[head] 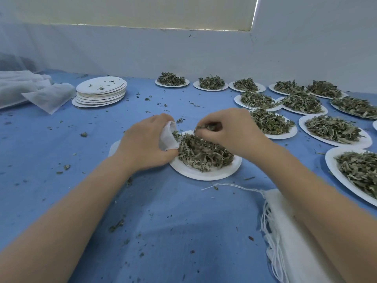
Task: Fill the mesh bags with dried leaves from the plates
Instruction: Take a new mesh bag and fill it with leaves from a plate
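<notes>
Hands meet over the nearest paper plate on a blue cloth, midway through filling one mesh bag. Far left of that plate lie loose white mesh bags, then a stack of emptied plates carrying only crumbs. At the plate's left rim the left hand grips a small white mesh bag, its mouth turned toward the heap of dried leaves. Above the heap the right hand pinches a tuft of leaves in curled fingertips. The next move, by appearances, calls for carrying that pinch into the bag's mouth without spilling. Right of the plate, about a dozen more plates stand heaped with leaves; drawstring bags wait nearest the person.
</notes>
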